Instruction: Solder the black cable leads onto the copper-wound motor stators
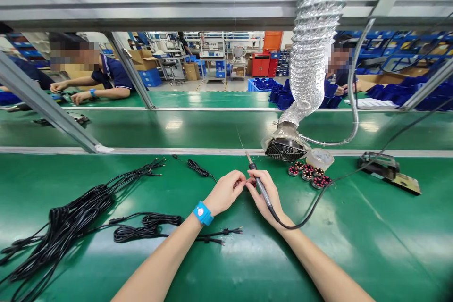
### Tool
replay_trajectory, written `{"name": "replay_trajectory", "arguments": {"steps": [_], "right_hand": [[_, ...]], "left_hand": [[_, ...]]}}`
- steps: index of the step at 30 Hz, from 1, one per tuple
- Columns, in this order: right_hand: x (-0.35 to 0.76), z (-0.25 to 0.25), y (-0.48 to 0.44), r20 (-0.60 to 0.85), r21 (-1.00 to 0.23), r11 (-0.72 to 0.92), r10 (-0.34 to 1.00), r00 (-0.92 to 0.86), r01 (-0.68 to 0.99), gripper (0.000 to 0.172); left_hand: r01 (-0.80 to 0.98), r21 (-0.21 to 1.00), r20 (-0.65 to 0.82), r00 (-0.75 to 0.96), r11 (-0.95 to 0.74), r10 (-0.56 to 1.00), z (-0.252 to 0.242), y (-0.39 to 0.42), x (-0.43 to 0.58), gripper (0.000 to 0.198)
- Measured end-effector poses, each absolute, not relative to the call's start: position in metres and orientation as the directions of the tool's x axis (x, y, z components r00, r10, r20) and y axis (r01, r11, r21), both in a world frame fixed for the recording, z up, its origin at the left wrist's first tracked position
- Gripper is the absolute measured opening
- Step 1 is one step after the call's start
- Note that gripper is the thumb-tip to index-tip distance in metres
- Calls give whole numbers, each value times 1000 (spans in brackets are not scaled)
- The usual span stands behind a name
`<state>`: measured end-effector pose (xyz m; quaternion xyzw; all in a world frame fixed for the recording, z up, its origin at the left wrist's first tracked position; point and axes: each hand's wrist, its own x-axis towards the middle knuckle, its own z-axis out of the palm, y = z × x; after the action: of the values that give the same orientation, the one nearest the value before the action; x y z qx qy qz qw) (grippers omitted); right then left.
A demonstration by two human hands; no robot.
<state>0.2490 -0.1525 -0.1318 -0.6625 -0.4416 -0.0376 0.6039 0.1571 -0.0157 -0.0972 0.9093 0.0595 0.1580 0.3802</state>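
My right hand (264,192) is closed around a black soldering iron (257,177), its tip pointing up and away from me, its cord trailing off to the right. My left hand (226,190), with a blue wrist strap (203,213), pinches something small right beside the right hand's fingertips; a hint of red shows between the two hands, but I cannot make out what it is. A thin strand of wire rises from the iron's tip. Both hands hover over the green mat (371,245).
Bundles of black cables (67,219) lie at the left, one coil (152,227) near my left forearm. Several small red-wound coils (309,174) and a tape roll (320,158) sit under a fume-extractor fan (286,147) on a foil hose. An iron stand (387,170) is at right. People work across the conveyor.
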Motion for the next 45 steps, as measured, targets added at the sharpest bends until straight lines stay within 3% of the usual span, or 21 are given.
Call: {"name": "replay_trajectory", "arguments": {"steps": [8, 13, 19, 45], "right_hand": [[256, -133, -150, 558, -800, 103, 487, 672, 591, 20], [264, -134, -150, 577, -763, 28, 482, 660, 646, 24], [267, -137, -152, 570, -757, 41, 528, 629, 652, 24], [267, -140, -148, 565, -748, 63, 583, 584, 660, 26]], "left_hand": [[-40, 728, 338, 890, -684, 307, -100, -11, 159, 17], [126, 777, 154, 912, -617, 379, -107, -1, 164, 27], [166, 825, 47, 932, -539, 360, -111, -5, 165, 30], [159, 870, 10, 941, -467, 339, -113, -2, 166, 29]]}}
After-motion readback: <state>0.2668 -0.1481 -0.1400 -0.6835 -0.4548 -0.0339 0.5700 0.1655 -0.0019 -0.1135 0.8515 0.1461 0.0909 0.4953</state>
